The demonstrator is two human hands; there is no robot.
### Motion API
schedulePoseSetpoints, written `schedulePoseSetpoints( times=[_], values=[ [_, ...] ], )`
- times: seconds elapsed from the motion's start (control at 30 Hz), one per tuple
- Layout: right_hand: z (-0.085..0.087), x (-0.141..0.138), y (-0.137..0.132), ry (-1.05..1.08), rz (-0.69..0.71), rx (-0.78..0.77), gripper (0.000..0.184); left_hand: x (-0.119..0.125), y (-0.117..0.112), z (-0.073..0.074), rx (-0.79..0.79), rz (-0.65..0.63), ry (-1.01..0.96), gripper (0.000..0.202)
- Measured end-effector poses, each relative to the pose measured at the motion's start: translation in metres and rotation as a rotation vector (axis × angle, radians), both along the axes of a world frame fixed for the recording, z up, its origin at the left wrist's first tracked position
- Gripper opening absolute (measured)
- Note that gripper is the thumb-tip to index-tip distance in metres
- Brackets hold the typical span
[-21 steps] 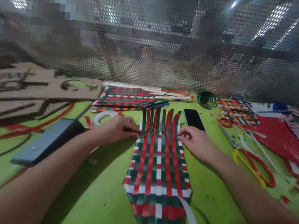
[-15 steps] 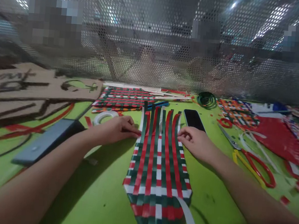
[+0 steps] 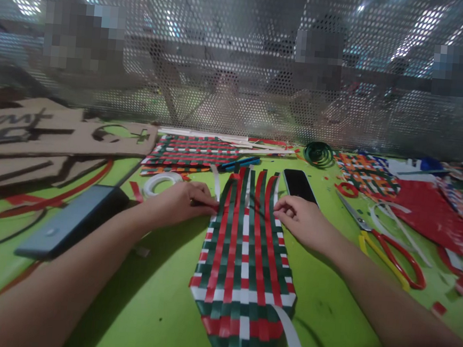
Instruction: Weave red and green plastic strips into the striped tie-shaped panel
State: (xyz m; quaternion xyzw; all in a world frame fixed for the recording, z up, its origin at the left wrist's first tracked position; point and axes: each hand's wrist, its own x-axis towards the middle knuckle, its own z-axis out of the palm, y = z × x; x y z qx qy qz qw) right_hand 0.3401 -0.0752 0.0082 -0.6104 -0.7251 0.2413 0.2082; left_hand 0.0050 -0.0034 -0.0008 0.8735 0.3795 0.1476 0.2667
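A woven piece of red, green and white flat strips [image 3: 243, 270] lies in front of me, folded across its lower part. Its loose strip ends stand up at the far end. My left hand [image 3: 197, 200] is closed in a pinch at its upper left edge, where a bit of red strip shows by the fingertips. At the upper right edge, my right hand [image 3: 294, 213] pinches the piece between thumb and fingers. A loose white strip [image 3: 293, 339] trails from the fold toward me.
Beyond my right hand lies a phone [image 3: 299, 185], with scissors [image 3: 382, 239] farther right. A grey wedge-shaped object [image 3: 73, 220], a white strip roll [image 3: 161, 181] and cut cardboard [image 3: 70, 131] are at left. Another woven sheet [image 3: 193, 152] lies behind, before a perforated metal screen [image 3: 236, 110].
At the left edge, a white strip end now leans left, away from the others, and the green one beside it bends right. Both hands have stayed almost in place.
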Motion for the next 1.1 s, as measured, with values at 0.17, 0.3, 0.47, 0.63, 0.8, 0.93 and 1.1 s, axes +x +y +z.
schedulePoseSetpoints(
  times=[0.17, 0.3, 0.47, 0.63, 0.8, 0.93, 1.1],
  values=[
    [0.0, 0.001, 0.0, 0.0, 0.001, 0.0, 0.007, 0.001, -0.001, 0.004, -0.026, -0.03, 0.022, 0.03],
    [0.0, 0.001, -0.001, -0.002, 0.004, -0.006, 0.007, 0.001, -0.007, 0.015, -0.057, -0.071, 0.084, 0.032],
    [-0.001, 0.001, 0.0, 0.002, 0.0, -0.003, 0.007, -0.001, -0.008, 0.018, -0.076, -0.083, 0.097, 0.033],
    [-0.001, 0.001, 0.0, -0.006, 0.002, 0.001, 0.007, 0.0, -0.004, 0.012, -0.095, -0.074, 0.017, 0.031],
    [-0.001, 0.001, -0.001, -0.006, 0.004, 0.002, 0.007, 0.008, -0.002, 0.013, -0.168, -0.094, 0.003, 0.029],
    [0.0, 0.001, -0.001, 0.001, 0.01, -0.002, 0.008, 0.014, -0.003, 0.014, -0.14, -0.068, 0.028, 0.029],
    [0.0, 0.0, 0.0, 0.012, 0.009, 0.002, 0.007, 0.012, -0.001, 0.01, -0.13, -0.025, 0.009, 0.026]
  ],
)
